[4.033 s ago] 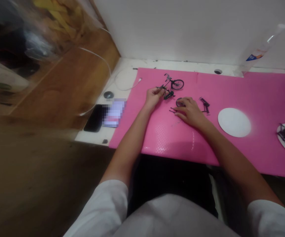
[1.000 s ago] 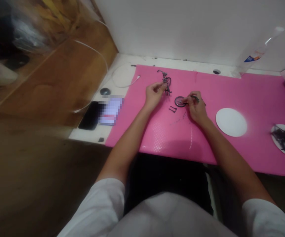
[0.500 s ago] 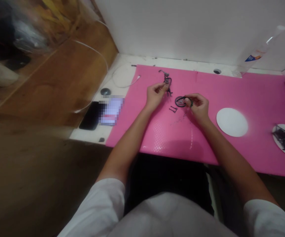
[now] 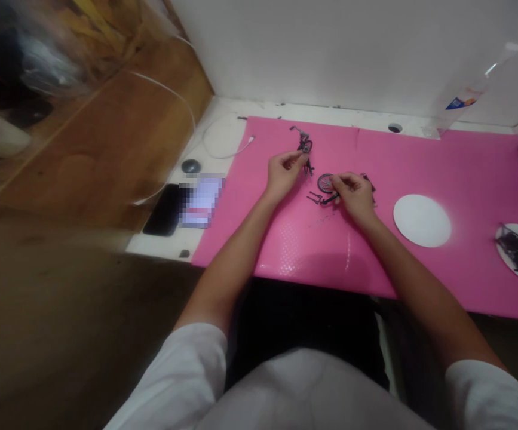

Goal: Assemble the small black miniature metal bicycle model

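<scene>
My left hand (image 4: 285,173) pinches a small dark bicycle-like piece (image 4: 304,146) above the left part of the pink mat (image 4: 294,239). Its thin bars stick up past my fingers and dark parts hang below them. My right hand (image 4: 356,194) is closed at the fingertips on a black part (image 4: 330,200); its shape is partly hidden by the fingers. A small spoked wheel (image 4: 325,183) lies by those fingertips. Left of them is a small dark forked piece (image 4: 315,196). Another dark piece (image 4: 368,180) shows behind my right hand.
A white disc (image 4: 422,221) lies right of my right hand. Farther right, a white plate (image 4: 503,257) bears black parts. A clear bottle (image 4: 465,95) stands at the back. Left are a phone (image 4: 162,210), a blurred screen (image 4: 204,202), a round dark object (image 4: 191,166) and a white cable (image 4: 227,156).
My right hand has moved slightly left, and the black part at its fingers now extends lower. A dark piece has come into view behind that hand. My left hand has hardly moved.
</scene>
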